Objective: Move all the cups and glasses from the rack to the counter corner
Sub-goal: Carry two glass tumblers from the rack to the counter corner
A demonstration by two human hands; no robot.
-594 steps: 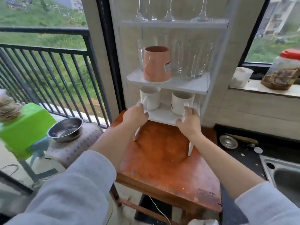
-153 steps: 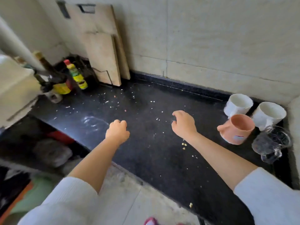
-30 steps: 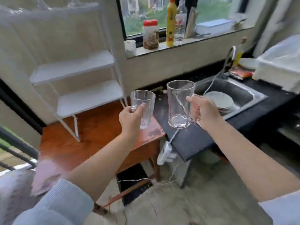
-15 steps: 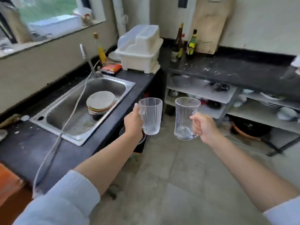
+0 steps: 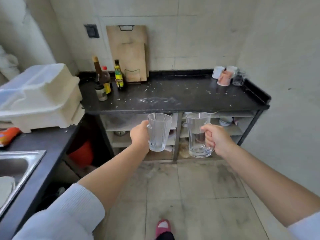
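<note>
A: Glass in both of your hands. Your left hand (image 5: 140,134) is closed around the handle of a ribbed glass mug (image 5: 159,132), held upright, the grip tight on the handle side.

B: And my right?

A: Your right hand (image 5: 218,139) has its fingers (image 5: 207,129) curled through the handle of a smooth glass mug (image 5: 198,134), also upright. The two mugs hang side by side, near each other but apart, in the air in front of the black counter (image 5: 173,99), below its front edge as seen from your head.

B: Where are the other cups?

A: At the far right corner of the counter, against the wall: two white cups (image 5: 218,71), a pink cup (image 5: 224,78) in front of them, and a clear glass mug (image 5: 239,78) just beside the pink one. They stand close together; I cannot tell whether they touch.

B: What else is on that counter?

A: Pale crumbs are scattered over the top. At the left end stand several bottles (image 5: 105,80), and two wooden cutting boards (image 5: 129,52) lean against the tiled wall behind them. A white dish drainer (image 5: 41,94) sits on the adjoining counter to your left, with the steel sink (image 5: 19,163) nearer you. Shelves (image 5: 230,125) under the counter hold some bowls, too dim to make out well.
</note>
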